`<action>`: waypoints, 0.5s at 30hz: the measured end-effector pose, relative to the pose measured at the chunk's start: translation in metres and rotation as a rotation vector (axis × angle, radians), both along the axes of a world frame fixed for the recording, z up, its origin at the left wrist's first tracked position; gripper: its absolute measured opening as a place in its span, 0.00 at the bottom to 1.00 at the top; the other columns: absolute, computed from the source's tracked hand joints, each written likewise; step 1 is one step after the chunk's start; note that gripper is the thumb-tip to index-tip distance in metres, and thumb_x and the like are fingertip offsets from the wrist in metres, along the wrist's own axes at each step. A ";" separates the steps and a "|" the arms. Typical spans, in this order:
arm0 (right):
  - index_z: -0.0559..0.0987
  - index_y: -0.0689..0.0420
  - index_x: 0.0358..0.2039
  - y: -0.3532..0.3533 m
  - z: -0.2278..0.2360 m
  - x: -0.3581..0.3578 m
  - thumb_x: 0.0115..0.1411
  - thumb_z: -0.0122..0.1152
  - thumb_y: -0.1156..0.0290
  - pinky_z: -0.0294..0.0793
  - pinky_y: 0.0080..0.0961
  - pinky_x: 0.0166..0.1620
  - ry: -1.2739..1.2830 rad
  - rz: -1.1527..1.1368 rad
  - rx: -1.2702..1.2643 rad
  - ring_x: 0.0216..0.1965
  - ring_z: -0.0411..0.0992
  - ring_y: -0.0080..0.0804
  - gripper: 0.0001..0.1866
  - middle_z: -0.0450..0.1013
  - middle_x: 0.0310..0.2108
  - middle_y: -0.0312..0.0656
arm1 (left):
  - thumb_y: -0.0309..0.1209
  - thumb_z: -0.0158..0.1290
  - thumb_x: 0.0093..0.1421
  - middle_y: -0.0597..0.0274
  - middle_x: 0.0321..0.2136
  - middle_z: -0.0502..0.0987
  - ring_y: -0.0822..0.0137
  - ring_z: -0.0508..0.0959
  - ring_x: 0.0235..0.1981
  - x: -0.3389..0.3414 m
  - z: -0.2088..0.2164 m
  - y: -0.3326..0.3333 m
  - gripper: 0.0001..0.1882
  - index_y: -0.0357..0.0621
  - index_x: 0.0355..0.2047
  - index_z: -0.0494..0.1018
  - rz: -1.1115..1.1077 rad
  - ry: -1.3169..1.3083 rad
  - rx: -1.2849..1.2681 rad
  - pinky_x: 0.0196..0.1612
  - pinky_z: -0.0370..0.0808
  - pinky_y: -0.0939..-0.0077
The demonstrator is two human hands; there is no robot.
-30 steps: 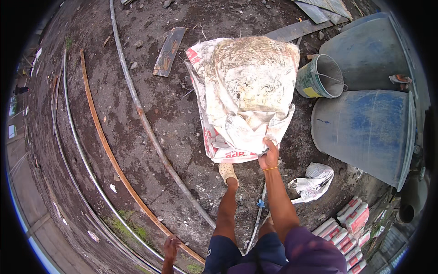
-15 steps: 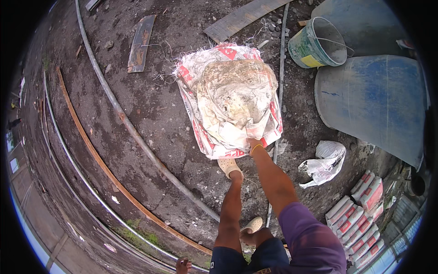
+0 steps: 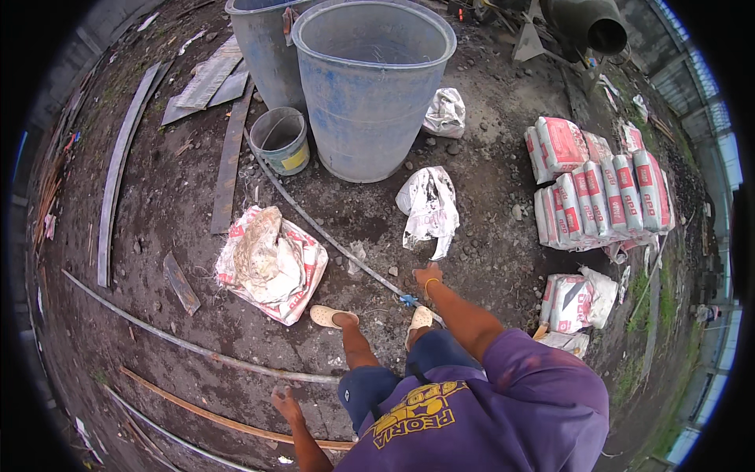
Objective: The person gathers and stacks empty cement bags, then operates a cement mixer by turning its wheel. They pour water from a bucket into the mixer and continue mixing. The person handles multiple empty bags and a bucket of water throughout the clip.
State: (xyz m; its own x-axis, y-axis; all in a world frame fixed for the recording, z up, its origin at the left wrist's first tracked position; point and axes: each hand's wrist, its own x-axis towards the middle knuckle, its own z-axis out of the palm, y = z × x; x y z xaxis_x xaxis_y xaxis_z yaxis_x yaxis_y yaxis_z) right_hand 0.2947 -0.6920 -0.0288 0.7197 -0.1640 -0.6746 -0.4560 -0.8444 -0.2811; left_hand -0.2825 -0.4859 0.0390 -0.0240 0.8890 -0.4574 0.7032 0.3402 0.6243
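My right hand (image 3: 429, 275) hangs low in front of me with nothing seen in it. Its fingers look loosely apart, though small in view. Closest to it is a crumpled white sack (image 3: 431, 206) on the dirt, just beyond the fingers and not touched. My left hand (image 3: 287, 405) hangs at my left side, empty, fingers spread. To the left of my feet lies a pile of flattened red-and-white sacks (image 3: 312, 265). A dirty, stained white sack (image 3: 263, 248) rests on top of it, apart from both hands.
A metal pipe (image 3: 330, 242) runs past my feet. Beyond stand a large blue barrel (image 3: 362, 110) and a green bucket (image 3: 289, 157). Filled bags (image 3: 605, 193) are stacked at right, near a concrete mixer (image 3: 578, 27). Wooden planks (image 3: 126, 173) and more pipes (image 3: 197, 346) lie left.
My right hand has let go of the stained sack and moved right, away from the pile. My view has swung right, and more of my left hand shows.
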 end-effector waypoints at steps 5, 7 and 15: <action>0.74 0.58 0.59 -0.244 0.112 0.052 0.53 0.69 0.50 0.73 0.46 0.62 -0.142 -0.281 -0.172 0.59 0.73 0.58 0.36 0.72 0.57 0.58 | 0.36 0.65 0.59 0.33 0.62 0.63 0.38 0.63 0.64 0.081 0.052 -0.034 0.39 0.32 0.65 0.63 -0.464 0.331 0.168 0.67 0.62 0.49; 0.74 0.59 0.59 -0.331 0.132 0.056 0.54 0.69 0.49 0.71 0.49 0.62 -0.192 -0.424 -0.197 0.59 0.72 0.59 0.37 0.73 0.57 0.57 | 0.38 0.66 0.58 0.30 0.63 0.61 0.35 0.61 0.64 0.112 0.058 -0.031 0.42 0.33 0.67 0.61 -0.522 0.351 0.214 0.68 0.61 0.48; 0.67 0.54 0.67 -0.450 0.056 -0.039 0.51 0.71 0.34 0.69 0.48 0.61 -0.084 -1.266 0.350 0.67 0.64 0.49 0.52 0.65 0.65 0.55 | 0.53 0.72 0.49 0.28 0.66 0.59 0.36 0.61 0.68 0.195 0.113 0.014 0.64 0.34 0.74 0.46 -0.653 0.476 0.315 0.69 0.61 0.49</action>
